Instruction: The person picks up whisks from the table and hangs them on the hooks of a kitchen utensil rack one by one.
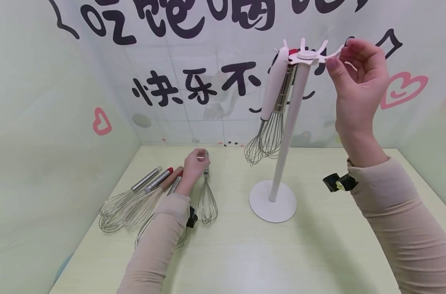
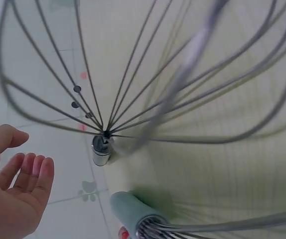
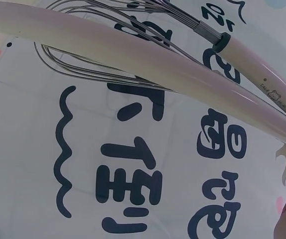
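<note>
1 stand [image 1: 289, 130] on the worktop [image 1: 230, 253], 2 whisks hanging on it: 1 white-handled whisk [image 1: 275, 85], 1 metal-handled whisk [image 1: 283, 97] behind. Right grip [image 1: 362, 75] pinches 1 white prong at the stand's top. Left grip [image 1: 195, 165] loose, thumb apart from fingers, just beside the handle of 1 lone whisk [image 1: 206, 176] lying on the worktop. Left of that, at least 4 bunched whisks [image 1: 159, 180], 1 brown-handled; sleeve partly hides them, exact count can't tell.

Shiny metal whisk [image 1: 206, 173], smooth glossy stand [image 1: 287, 134]
</note>
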Motion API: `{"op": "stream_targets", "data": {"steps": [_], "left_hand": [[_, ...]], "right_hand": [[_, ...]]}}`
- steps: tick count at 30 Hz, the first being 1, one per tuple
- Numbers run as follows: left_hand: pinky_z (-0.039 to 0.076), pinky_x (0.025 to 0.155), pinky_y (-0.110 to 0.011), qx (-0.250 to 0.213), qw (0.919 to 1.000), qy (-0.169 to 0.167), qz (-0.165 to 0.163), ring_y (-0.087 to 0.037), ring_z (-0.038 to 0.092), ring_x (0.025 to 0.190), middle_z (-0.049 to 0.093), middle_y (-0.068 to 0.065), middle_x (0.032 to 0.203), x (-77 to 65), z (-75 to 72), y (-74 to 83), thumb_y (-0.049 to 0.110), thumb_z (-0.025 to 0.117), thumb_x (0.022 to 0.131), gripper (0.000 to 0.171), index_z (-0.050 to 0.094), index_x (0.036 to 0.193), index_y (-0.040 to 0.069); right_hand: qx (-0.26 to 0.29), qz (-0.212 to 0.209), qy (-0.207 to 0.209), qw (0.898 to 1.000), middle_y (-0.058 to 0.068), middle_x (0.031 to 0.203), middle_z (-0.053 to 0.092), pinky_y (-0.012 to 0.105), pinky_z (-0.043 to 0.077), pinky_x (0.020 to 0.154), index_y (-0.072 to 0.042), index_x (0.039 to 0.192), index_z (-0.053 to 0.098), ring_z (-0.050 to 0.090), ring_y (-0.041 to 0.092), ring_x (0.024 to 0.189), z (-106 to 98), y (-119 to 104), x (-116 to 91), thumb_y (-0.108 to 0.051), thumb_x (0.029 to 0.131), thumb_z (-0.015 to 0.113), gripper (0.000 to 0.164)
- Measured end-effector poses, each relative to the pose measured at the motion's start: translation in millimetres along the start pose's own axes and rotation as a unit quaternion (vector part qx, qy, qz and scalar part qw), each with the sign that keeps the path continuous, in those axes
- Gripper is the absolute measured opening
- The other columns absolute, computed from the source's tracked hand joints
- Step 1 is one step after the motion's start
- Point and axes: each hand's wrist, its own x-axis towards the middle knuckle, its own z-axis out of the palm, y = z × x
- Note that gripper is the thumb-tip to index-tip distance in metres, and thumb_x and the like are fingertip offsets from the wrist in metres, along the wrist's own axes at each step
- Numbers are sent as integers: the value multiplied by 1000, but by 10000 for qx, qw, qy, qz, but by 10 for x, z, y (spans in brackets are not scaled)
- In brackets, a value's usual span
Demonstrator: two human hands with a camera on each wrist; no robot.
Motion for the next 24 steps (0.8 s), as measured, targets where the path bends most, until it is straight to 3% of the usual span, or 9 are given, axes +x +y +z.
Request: {"op": "stream_targets", "data": {"steps": [3, 7, 10, 24], "left_hand": [[52, 97, -41, 42, 10000, -36, -26, -33, 53, 121, 52, -19, 135, 0, 9, -41, 2, 57, 89, 48, 46, 136, 1], [52, 97, -42, 141, 9999, -18, -39, -34, 51, 123, 52, -18, 137, -6, 23, -78, 0, 58, 89, 49, 47, 137, 2], [52, 95, -42, 201, 9998, 9, -46, -34, 51, 122, 52, -18, 136, 4, 43, -108, 1, 59, 89, 49, 47, 137, 2], [52, 95, -42, 113, 9994, 113, -293, -35, 52, 121, 52, -22, 135, 31, 113, -276, 1, 58, 88, 49, 48, 135, 0]], "right_hand": [[-132, 83, -62, 9999, 5, 97, 62, 22, 51, 91, -3, 104, 64, 57, 19, 96, -14, 6, 10, 2, 75, 76, 32], [29, 629, -61, 9980, 6, 100, 62, 19, 52, 90, 0, 111, 65, 58, 17, 98, -24, -6, 24, 0, 77, 75, 36], [34, 814, -160, 9965, 6, 100, 63, 17, 53, 88, 0, 113, 66, 58, 17, 97, -29, -12, 26, 0, 80, 72, 33], [342, 1001, -242, 9941, 8, 101, 63, 16, 53, 88, 1, 113, 65, 57, 17, 96, -21, -14, 18, 3, 83, 68, 30]]}}
